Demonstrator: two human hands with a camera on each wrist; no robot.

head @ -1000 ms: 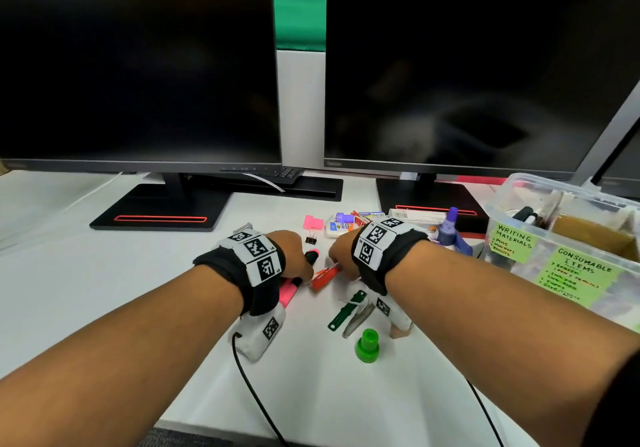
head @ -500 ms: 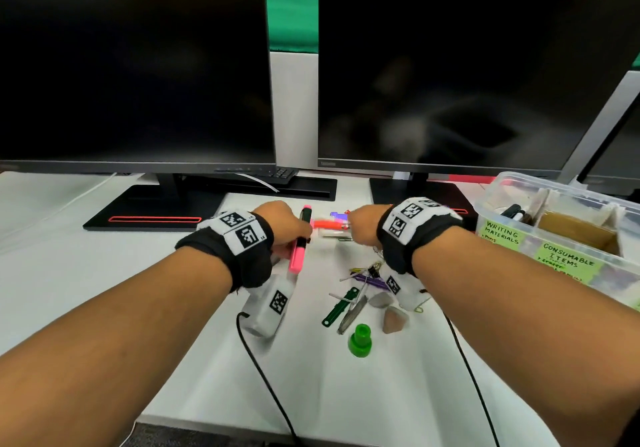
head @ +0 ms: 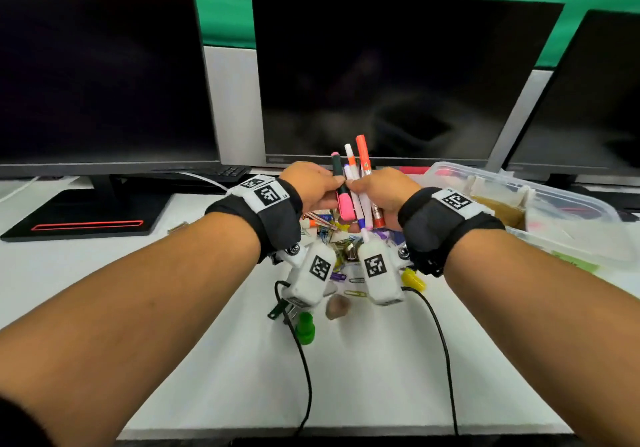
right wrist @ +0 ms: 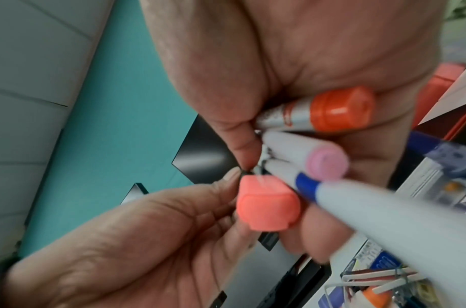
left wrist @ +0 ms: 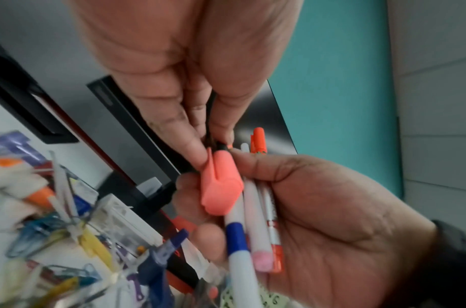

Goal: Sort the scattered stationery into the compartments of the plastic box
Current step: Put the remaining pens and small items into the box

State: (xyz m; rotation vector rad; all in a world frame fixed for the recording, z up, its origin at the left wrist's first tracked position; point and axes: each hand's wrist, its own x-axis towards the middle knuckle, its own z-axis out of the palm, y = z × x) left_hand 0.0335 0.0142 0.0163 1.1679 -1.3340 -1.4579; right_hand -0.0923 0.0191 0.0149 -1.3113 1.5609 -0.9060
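Both hands are raised above the desk, fingertips meeting. My left hand [head: 330, 183] pinches a black highlighter with a pink cap [head: 343, 197] by its body; the pinch on the highlighter [left wrist: 221, 183] shows in the left wrist view. My right hand [head: 365, 192] grips a bundle of pens: an orange marker [head: 363, 154] and two white pens [head: 351, 169]. The right wrist view shows the orange marker [right wrist: 332, 110], the white pens [right wrist: 324, 164] and the pink cap [right wrist: 268, 206] side by side. The clear plastic box [head: 460, 168] stands to the right, with labelled compartments.
Paper clips and binder clips [head: 329, 235] lie under the hands. A green cap [head: 305, 332], a brown lump [head: 337, 308] and a yellow piece [head: 412, 278] lie nearer me. Monitors [head: 398, 76] stand close behind. Wrist cables [head: 304, 377] trail over the desk.
Both hands have lifted off the desk with the highlighter and pens and come together, with the pens now pointing up. The head view has tilted.
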